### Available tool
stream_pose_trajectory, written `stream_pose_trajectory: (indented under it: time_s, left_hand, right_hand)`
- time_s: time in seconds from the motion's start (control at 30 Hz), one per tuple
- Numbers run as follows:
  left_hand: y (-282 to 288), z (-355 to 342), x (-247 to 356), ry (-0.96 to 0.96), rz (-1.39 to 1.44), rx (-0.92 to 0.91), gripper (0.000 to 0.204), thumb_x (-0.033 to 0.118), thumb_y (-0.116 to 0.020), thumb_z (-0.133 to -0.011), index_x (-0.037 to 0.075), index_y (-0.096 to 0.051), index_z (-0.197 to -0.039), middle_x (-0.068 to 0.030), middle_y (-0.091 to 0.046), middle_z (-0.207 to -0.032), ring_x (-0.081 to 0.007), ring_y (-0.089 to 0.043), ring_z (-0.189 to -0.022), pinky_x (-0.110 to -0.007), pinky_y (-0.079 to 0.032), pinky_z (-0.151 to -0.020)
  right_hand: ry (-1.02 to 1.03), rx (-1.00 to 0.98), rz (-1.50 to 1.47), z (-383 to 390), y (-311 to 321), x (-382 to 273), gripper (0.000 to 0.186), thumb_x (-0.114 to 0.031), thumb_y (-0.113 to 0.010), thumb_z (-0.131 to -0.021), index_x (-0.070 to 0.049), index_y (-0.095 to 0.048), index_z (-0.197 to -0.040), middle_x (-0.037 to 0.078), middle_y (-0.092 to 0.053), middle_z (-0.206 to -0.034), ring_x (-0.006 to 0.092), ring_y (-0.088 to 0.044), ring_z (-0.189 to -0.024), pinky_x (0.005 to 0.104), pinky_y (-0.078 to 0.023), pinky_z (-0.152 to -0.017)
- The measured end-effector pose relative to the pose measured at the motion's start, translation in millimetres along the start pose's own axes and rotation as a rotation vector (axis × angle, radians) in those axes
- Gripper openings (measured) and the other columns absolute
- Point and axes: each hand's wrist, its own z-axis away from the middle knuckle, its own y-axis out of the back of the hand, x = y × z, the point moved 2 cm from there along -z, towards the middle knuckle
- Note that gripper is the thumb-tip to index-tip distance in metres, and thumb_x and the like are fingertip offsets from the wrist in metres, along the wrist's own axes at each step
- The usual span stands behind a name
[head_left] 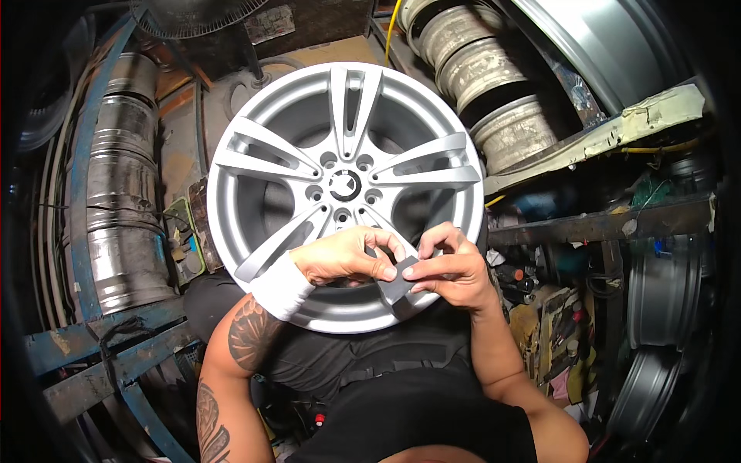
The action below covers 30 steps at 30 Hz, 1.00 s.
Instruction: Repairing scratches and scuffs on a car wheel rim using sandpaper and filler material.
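A silver alloy car wheel (337, 108) with twin spokes lies face up over my lap, a dark centre cap (344, 184) in its hub. Above its near edge, both my hands pinch a small dark grey piece of sandpaper (397, 288), which looks folded. My left hand (347, 253), with a white band at the wrist, grips its upper left side between thumb and fingers. From the right, my right hand (459, 270) holds the other edge with thumb and bent fingers. The sheet hangs downward, and its lower end overlaps the wheel's rim in view.
Stacked bare metal wheel barrels (127, 185) fill a blue rack at the left. More worn wheels (482, 69) sit on a rack at the upper right, with others (664, 297) at the right edge. A fan (197, 15) stands at the back. Clutter lies right of the wheel.
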Motion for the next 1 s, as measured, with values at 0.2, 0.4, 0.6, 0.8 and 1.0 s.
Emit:
stream_pose_trajectory:
  time_s: [0.2, 0.4, 0.6, 0.8, 1.0]
  left_hand:
    - [-3, 8, 18, -0.097, -0.035, 0.494, 0.037, 0.033, -0.069, -0.105, 0.005, -0.069, -0.129, -0.0047, -0.075, -0.098, -0.0015, -0.049, -0.058, -0.019, -0.040, -0.052]
    - [-24, 4, 27, -0.465, -0.666, 0.791, 0.013, 0.011, -0.080, -0.093, -0.001, -0.079, -0.097, -0.0080, -0.078, -0.083, -0.0122, -0.072, -0.074, -0.028, -0.056, -0.068]
    - [-26, 1, 26, -0.663, -1.032, 0.903, 0.010, 0.013, -0.080, -0.091, 0.004, -0.078, -0.096, -0.0098, -0.075, -0.080, -0.0243, -0.072, -0.068, -0.032, -0.055, -0.062]
    - [-31, 0, 29, -0.781, -1.141, 0.918, 0.006, 0.012, -0.080, -0.089, 0.008, -0.077, -0.093, -0.0071, -0.074, -0.078, -0.0254, -0.070, -0.065, -0.035, -0.053, -0.058]
    - [-27, -3, 24, -0.831, -1.197, 0.877, 0.005, 0.010, -0.080, -0.088, 0.008, -0.076, -0.092, -0.0065, -0.073, -0.076, -0.0259, -0.069, -0.064, -0.036, -0.052, -0.057]
  right_hand:
    - [-0.125, 0.336, 0.101, -12, -9, 10, 0.013, 0.003, -0.081, -0.088, 0.002, -0.081, -0.101, 0.012, -0.077, -0.093, 0.0149, -0.072, -0.081, 0.0263, -0.056, -0.073]
    - [-0.401, 0.502, 0.019, -4, -20, 24, 0.015, -0.005, -0.079, -0.095, 0.004, -0.080, -0.106, 0.008, -0.080, -0.093, 0.0095, -0.072, -0.084, 0.0235, -0.056, -0.075]
    - [-0.411, 0.514, -0.139, -5, -25, 33, 0.016, -0.008, -0.079, -0.096, 0.004, -0.080, -0.106, 0.006, -0.079, -0.091, 0.0061, -0.069, -0.083, 0.0222, -0.055, -0.073]
    - [-0.389, 0.481, -0.148, -2, -25, 36, 0.016, -0.006, -0.078, -0.096, 0.004, -0.079, -0.109, 0.009, -0.079, -0.095, 0.0105, -0.072, -0.089, 0.0234, -0.057, -0.080]
    - [-0.261, 0.547, -0.069, -6, -35, 31, 0.017, -0.011, -0.076, -0.099, 0.004, -0.078, -0.105, 0.008, -0.081, -0.092, 0.0089, -0.073, -0.087, 0.0243, -0.057, -0.074]
